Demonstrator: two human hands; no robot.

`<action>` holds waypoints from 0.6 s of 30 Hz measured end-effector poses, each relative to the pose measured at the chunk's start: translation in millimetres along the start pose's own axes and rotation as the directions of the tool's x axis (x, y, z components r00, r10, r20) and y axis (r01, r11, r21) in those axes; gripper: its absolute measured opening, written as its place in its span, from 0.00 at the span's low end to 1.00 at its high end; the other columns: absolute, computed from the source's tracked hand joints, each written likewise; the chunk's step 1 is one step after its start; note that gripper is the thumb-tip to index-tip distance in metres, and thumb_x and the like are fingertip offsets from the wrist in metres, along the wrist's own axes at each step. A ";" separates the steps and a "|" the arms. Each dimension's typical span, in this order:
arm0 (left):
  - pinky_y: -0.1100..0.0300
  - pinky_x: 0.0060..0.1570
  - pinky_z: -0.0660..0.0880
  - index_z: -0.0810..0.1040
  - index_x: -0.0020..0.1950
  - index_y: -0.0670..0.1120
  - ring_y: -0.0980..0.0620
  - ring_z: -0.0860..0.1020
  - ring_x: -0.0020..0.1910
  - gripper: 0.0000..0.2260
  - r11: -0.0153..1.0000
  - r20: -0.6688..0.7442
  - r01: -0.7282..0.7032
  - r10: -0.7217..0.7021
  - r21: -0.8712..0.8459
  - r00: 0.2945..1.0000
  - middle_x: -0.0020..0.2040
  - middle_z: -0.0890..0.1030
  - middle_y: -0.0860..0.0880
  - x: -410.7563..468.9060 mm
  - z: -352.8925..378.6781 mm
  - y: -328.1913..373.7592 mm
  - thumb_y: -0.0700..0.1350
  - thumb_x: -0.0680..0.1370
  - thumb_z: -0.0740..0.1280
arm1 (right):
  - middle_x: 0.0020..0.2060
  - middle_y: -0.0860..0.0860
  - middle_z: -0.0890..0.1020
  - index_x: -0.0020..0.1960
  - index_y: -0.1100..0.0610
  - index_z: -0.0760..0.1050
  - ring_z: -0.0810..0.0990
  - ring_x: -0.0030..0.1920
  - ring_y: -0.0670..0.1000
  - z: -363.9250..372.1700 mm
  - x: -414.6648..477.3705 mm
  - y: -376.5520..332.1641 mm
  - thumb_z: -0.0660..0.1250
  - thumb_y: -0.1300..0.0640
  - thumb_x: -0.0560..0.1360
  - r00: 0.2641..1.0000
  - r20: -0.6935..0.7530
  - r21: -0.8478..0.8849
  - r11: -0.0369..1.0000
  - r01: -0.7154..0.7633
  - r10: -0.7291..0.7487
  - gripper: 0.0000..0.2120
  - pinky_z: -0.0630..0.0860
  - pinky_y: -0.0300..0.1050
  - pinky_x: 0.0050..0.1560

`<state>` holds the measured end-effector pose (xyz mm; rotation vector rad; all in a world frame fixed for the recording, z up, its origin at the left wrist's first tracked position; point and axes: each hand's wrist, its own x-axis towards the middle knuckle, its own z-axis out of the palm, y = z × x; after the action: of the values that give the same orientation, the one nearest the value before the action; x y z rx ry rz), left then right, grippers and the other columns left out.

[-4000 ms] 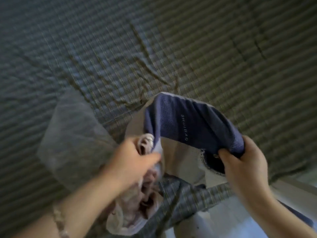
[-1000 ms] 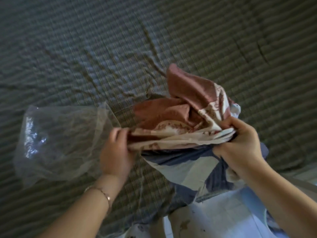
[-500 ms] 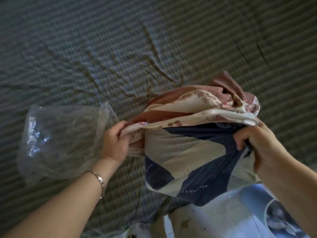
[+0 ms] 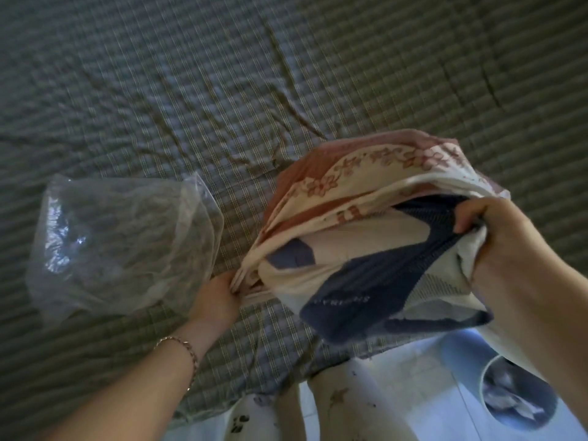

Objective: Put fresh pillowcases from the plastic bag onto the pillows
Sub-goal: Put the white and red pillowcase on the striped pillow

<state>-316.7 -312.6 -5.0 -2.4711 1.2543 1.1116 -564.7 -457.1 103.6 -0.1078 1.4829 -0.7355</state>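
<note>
Pinching pillowcase [image 4: 366,173] edge in left hand [image 4: 216,297], clutching pillow [image 4: 366,275] corner in right hand [image 4: 496,237], beside clear bag [image 4: 121,243] on sheet [image 4: 222,74].

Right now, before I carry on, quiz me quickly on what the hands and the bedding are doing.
1. True or false: the plastic bag lies left of the pillow.
2. What does the left hand pinch? A the bag; B the floral pillowcase at its edge; C the sheet.
3. Fill in: the pillow, gripped by the right hand, is only ___ inside the pillowcase.
Key: 1 true; 2 B; 3 partly.
</note>
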 end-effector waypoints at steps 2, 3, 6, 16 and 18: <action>0.63 0.37 0.62 0.78 0.55 0.41 0.45 0.78 0.50 0.10 0.996 -0.025 -0.059 0.058 -0.065 0.998 0.48 0.81 0.44 -9.0 -3.4 10.6 0.35 0.76 0.61 | 0.34 0.50 0.81 0.40 0.58 0.74 0.79 0.38 0.49 5.3 7.3 -2.7 0.51 0.71 0.64 0.997 -0.080 0.010 1.000 -0.019 0.020 0.17 0.77 0.37 0.47; 0.62 0.36 0.63 0.78 0.53 0.41 0.47 0.78 0.49 0.10 0.989 0.026 -0.076 0.080 -0.128 0.996 0.45 0.80 0.46 -13.5 -4.3 16.0 0.33 0.74 0.62 | 0.31 0.50 0.77 0.38 0.59 0.72 0.77 0.31 0.48 6.1 12.7 -3.0 0.51 0.71 0.66 0.988 -0.149 0.046 0.999 -0.029 0.035 0.13 0.76 0.34 0.36; 0.58 0.36 0.71 0.78 0.40 0.46 0.47 0.78 0.42 0.10 0.957 0.201 -0.125 0.180 -0.262 0.963 0.39 0.80 0.47 -24.6 -10.4 28.6 0.33 0.69 0.62 | 0.33 0.51 0.74 0.38 0.60 0.70 0.72 0.20 0.46 2.5 35.6 -0.9 0.55 0.68 0.66 0.938 -0.347 0.054 0.999 0.008 0.011 0.07 0.65 0.31 0.17; 0.65 0.22 0.59 0.67 0.31 0.44 0.51 0.64 0.25 0.18 0.521 -0.080 0.015 -0.159 -0.853 0.984 0.22 0.72 0.52 -6.2 -24.0 36.0 0.23 0.67 0.50 | 0.56 0.54 0.73 0.68 0.51 0.59 0.76 0.52 0.56 -11.2 96.7 79.1 0.59 0.70 0.72 0.896 -0.354 -0.602 0.798 -0.001 -0.266 0.29 0.77 0.51 0.51; 0.59 0.32 0.69 0.73 0.43 0.48 0.50 0.72 0.33 0.13 0.676 -0.094 -0.047 -0.034 -0.735 0.995 0.35 0.77 0.50 12.5 -28.1 40.8 0.30 0.72 0.58 | 0.51 0.51 0.72 0.68 0.51 0.59 0.75 0.48 0.54 -9.5 100.7 95.3 0.59 0.69 0.74 0.919 -0.260 -0.724 0.689 0.017 -0.296 0.26 0.76 0.50 0.47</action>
<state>-327.1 -358.8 14.0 -3.1096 0.9315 1.8086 -545.7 -429.9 -31.4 -0.7465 2.0798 -0.2698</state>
